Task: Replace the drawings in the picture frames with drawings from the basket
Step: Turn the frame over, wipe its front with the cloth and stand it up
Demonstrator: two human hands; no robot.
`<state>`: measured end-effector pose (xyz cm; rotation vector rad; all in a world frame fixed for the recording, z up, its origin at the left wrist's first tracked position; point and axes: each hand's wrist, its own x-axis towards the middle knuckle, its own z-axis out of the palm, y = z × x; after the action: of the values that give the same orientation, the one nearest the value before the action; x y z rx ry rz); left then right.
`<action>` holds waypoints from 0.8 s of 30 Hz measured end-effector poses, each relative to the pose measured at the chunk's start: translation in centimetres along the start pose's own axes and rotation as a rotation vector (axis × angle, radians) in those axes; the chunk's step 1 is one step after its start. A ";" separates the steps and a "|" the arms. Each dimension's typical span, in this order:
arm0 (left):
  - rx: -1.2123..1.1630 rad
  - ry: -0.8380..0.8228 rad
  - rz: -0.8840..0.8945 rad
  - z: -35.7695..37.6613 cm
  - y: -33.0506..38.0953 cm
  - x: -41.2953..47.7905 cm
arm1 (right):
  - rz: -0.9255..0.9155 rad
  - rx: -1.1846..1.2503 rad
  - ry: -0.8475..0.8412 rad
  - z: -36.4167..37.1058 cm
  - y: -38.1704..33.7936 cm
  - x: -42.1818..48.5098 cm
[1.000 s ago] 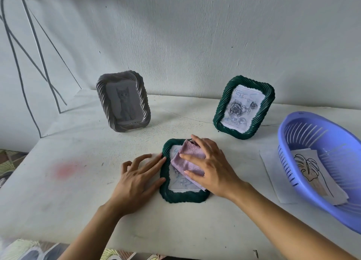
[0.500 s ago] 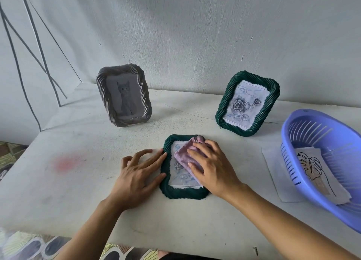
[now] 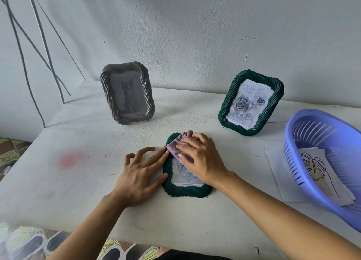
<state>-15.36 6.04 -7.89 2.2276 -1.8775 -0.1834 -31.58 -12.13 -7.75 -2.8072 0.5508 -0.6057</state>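
A dark green picture frame [image 3: 184, 191] lies flat on the white table, face up, with a drawing under its glass. My right hand [image 3: 201, 158] presses a bunched pink cloth [image 3: 180, 144] onto the upper part of the glass. My left hand [image 3: 140, 173] lies flat against the frame's left edge, fingers spread. A grey frame [image 3: 128, 92] with a cat drawing stands at the back left. A second green frame [image 3: 251, 102] with a rose drawing stands at the back right. The purple basket [image 3: 300, 152] on the right holds a leaf line drawing [image 3: 317, 168].
A loose white sheet [image 3: 277, 173] lies under the basket's left side. The wall runs close behind the standing frames. Black cables [image 3: 35, 50] hang down the wall at the left. The table's front edge is near my forearms, with patterned floor below.
My right hand has slid the pink cloth from the middle of the glass up toward the frame's top edge, bunching it. My left hand has stayed against the frame's left side.
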 end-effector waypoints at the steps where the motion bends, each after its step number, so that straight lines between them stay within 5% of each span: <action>1: 0.002 -0.001 -0.004 0.0 0.0 0.0 | 0.001 0.013 -0.006 0.0 -0.2 -0.1; 16: 0.044 -0.037 -0.015 0.1 0.1 -0.1 | -0.251 0.160 -0.190 -3.1 1.2 -4.7; 24: 0.012 -0.037 -0.032 0.1 0.1 0.0 | -0.062 0.011 -0.081 -3.5 3.4 -3.3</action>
<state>-15.49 6.02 -7.94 2.2784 -1.8677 -0.2206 -36.94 -14.39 -6.78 -2.8336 0.4452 -0.5018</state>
